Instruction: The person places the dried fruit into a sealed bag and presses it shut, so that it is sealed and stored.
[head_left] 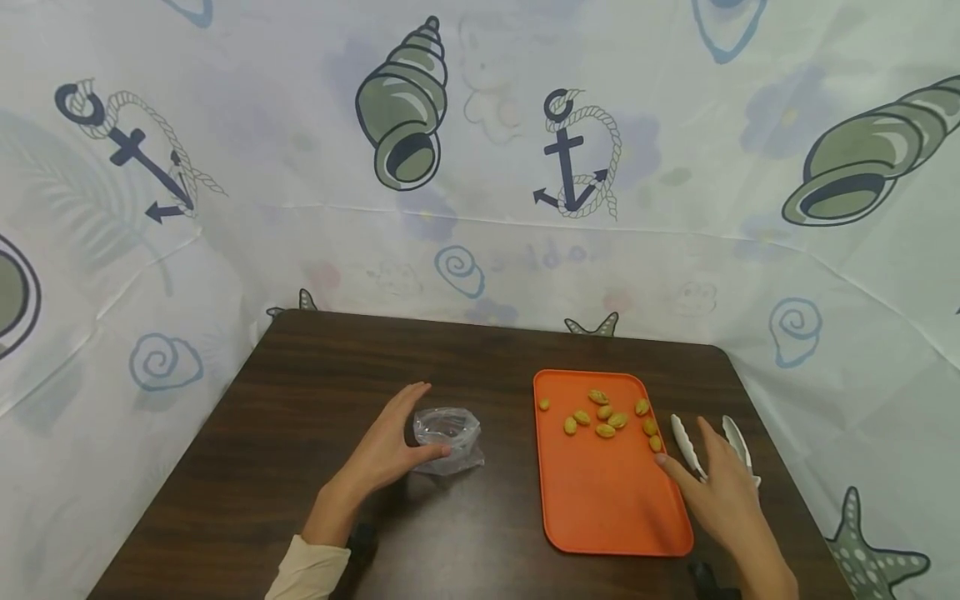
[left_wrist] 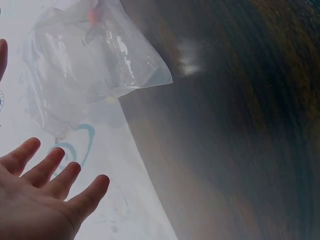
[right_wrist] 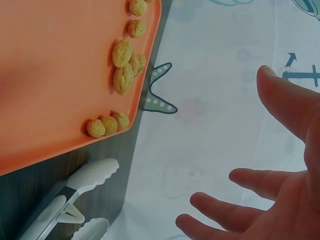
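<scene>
On the left half of the table, a clear plastic bag (head_left: pixel 461 435) stands with its mouth open. My left hand (head_left: pixel 382 450) is beside it, thumb and fingers spread around its left side; in the left wrist view the fingers (left_wrist: pixel 57 180) are apart from the bag (left_wrist: pixel 75 65). White-tipped tongs (head_left: pixel 686 443) lie to the right of an orange tray (head_left: pixel 600 508). Over the tongs hovers my right hand (head_left: pixel 720 496), its fingers spread and holding nothing in the right wrist view. Several golden, puff-like snack pieces (head_left: pixel 617 420) are in the tray's far half.
The dark wooden table (head_left: pixel 300 433) has rounded far corners. Behind and beside it hangs a white cloth (head_left: pixel 495 250) printed with shells, anchors and starfish. The tray's raised rim stands between the bag and the tongs.
</scene>
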